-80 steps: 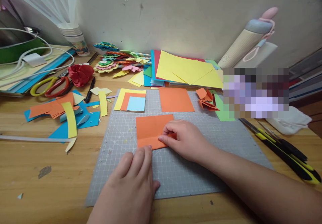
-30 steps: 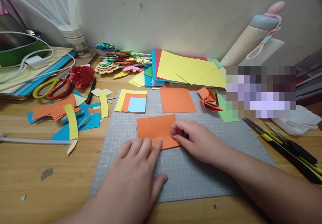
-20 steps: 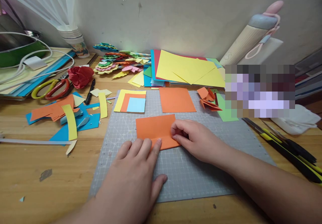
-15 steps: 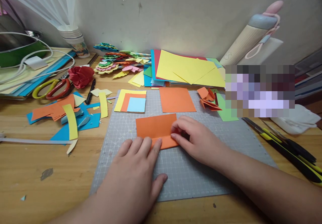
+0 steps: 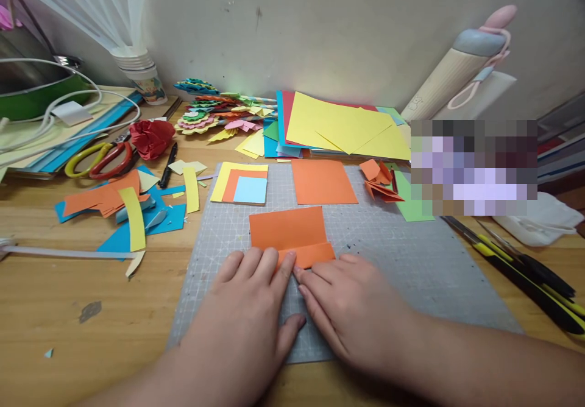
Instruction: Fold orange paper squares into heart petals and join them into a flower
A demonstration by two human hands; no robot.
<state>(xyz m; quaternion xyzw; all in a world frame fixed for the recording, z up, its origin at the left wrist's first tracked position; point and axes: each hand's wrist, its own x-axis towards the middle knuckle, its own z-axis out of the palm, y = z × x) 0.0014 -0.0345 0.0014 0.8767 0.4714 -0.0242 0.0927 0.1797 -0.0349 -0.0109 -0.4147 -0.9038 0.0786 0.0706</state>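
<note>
An orange sheet of paper (image 5: pixel 287 227) lies on the grey cutting mat (image 5: pixel 393 285), its near edge folded up into a strip. My left hand (image 5: pixel 251 309) rests palm down at the strip's left part, fingers stretched over it and thumb apart on the mat. Along the strip's near edge lies my right hand (image 5: pixel 351 303), fingers extended and pressing down, the index fingertip close to my left index finger. Neither hand grips the sheet. Beyond it sit a flat orange square (image 5: pixel 324 181), a folded orange paper piece (image 5: pixel 381 181) and layered yellow, orange and blue squares (image 5: pixel 250 189).
Paper scraps (image 5: pixel 132 212), scissors (image 5: pixel 109 158), a black pen (image 5: pixel 168 164) and crumpled red paper (image 5: pixel 152 139) lie left. Stacked coloured sheets (image 5: pixel 338 123) and paper flowers (image 5: pixel 205 114) are at the back. A yellow-black cutter (image 5: pixel 525 285) lies right; a bottle (image 5: pixel 452 72) leans on the wall.
My right hand has moved from the sheet's right edge down and left to the near edge of the fold. My left hand stays on the strip. The view has shifted slightly.
</note>
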